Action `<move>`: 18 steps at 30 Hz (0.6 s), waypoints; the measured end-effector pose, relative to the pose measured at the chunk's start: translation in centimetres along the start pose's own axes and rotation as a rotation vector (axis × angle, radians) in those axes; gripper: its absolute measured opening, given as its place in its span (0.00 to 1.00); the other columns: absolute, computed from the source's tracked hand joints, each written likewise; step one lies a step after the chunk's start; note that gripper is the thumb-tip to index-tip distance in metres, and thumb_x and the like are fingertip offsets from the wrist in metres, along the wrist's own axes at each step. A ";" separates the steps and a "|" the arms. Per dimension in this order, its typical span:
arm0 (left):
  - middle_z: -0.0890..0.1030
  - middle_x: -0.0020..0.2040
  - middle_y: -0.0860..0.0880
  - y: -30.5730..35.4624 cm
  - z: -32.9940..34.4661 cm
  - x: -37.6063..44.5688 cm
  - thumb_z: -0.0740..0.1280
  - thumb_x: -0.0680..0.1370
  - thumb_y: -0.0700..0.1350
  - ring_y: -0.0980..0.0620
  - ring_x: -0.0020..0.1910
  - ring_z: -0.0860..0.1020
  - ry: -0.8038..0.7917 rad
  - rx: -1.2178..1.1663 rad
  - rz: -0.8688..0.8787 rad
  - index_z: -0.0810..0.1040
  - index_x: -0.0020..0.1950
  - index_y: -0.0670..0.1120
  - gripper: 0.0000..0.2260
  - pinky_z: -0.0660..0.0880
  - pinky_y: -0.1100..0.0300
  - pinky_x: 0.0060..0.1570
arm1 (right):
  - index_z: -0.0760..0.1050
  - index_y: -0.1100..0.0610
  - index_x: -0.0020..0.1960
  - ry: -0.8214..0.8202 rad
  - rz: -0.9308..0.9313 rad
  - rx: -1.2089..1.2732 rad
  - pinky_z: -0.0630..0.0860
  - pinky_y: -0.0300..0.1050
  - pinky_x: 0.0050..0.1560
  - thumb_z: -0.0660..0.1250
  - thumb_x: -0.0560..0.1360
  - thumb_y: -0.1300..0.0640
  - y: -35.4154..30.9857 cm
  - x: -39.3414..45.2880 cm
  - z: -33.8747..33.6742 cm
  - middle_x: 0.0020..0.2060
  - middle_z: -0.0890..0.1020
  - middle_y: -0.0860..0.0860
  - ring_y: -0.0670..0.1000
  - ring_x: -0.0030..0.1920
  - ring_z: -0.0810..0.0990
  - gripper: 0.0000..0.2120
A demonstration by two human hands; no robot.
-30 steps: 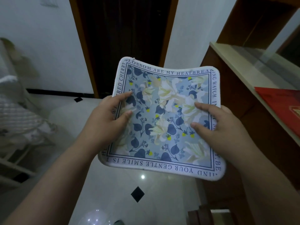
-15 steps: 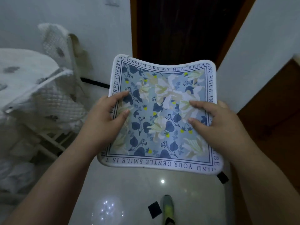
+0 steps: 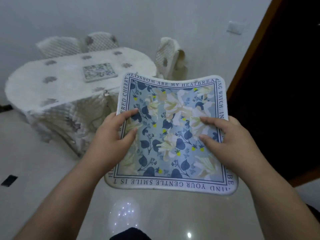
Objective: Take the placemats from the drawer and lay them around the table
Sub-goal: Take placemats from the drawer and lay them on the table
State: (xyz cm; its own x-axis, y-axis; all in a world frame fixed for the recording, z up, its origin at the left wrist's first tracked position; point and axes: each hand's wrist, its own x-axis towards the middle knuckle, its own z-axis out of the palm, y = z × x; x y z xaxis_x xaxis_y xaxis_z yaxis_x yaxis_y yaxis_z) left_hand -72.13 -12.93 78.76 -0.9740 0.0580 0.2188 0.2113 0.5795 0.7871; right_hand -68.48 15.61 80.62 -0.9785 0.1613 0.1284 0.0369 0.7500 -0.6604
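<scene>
The placemat (image 3: 174,129) you hold looks like soft matt cloth, printed with flowers and lettering, its white edge slightly fuzzy and its sheet limp enough to bow. Beyond it, your table (image 3: 72,80) wears a white quilted cloth with a dull, textured face, and a second placemat (image 3: 99,72) lying on it looks equally matt. The floor (image 3: 43,179) under you is smooth, glossy tile that mirrors the lights.

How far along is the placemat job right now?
Done: one placemat already lies on the covered table. In hand: the left hand and right hand grip a second floral placemat by its sides, held flat in the air short of the table. Left: laying this one down; whether more are to come cannot be told.
</scene>
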 end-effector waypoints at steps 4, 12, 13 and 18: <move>0.74 0.60 0.64 -1.6 -1.3 -0.5 0.70 0.79 0.43 0.68 0.59 0.74 0.094 0.011 -0.116 0.76 0.69 0.62 0.21 0.72 0.60 0.65 | 0.77 0.40 0.66 -0.117 -0.083 -0.001 0.68 0.37 0.61 0.75 0.73 0.50 -1.0 3.0 2.3 0.60 0.72 0.43 0.43 0.57 0.74 0.22; 0.73 0.61 0.62 -5.9 -2.3 3.8 0.69 0.79 0.45 0.70 0.58 0.73 0.153 0.017 -0.211 0.74 0.70 0.64 0.22 0.71 0.60 0.63 | 0.76 0.39 0.67 -0.203 -0.153 -0.046 0.67 0.36 0.60 0.74 0.74 0.49 -3.4 10.1 6.4 0.58 0.70 0.41 0.41 0.57 0.72 0.23; 0.73 0.62 0.62 -6.5 -2.4 4.9 0.69 0.80 0.45 0.66 0.58 0.74 0.148 0.017 -0.215 0.74 0.70 0.64 0.22 0.71 0.60 0.63 | 0.76 0.39 0.68 -0.206 -0.151 -0.067 0.67 0.37 0.59 0.74 0.74 0.48 -3.7 11.2 6.9 0.58 0.69 0.41 0.41 0.57 0.71 0.23; 0.74 0.63 0.61 -10.3 -3.2 11.0 0.69 0.80 0.46 0.64 0.59 0.75 0.110 -0.017 -0.214 0.74 0.70 0.66 0.22 0.71 0.60 0.61 | 0.74 0.38 0.69 -0.206 -0.130 -0.139 0.69 0.39 0.59 0.73 0.75 0.47 -5.6 16.4 9.4 0.59 0.68 0.41 0.42 0.56 0.70 0.23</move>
State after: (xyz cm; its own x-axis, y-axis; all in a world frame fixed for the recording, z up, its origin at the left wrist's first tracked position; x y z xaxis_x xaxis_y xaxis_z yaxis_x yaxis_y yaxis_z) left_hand -84.74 -20.84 74.91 -0.9822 -0.1543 0.1071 0.0035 0.5553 0.8317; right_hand -86.65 8.01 79.44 -0.9969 -0.0653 0.0435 -0.0784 0.8392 -0.5381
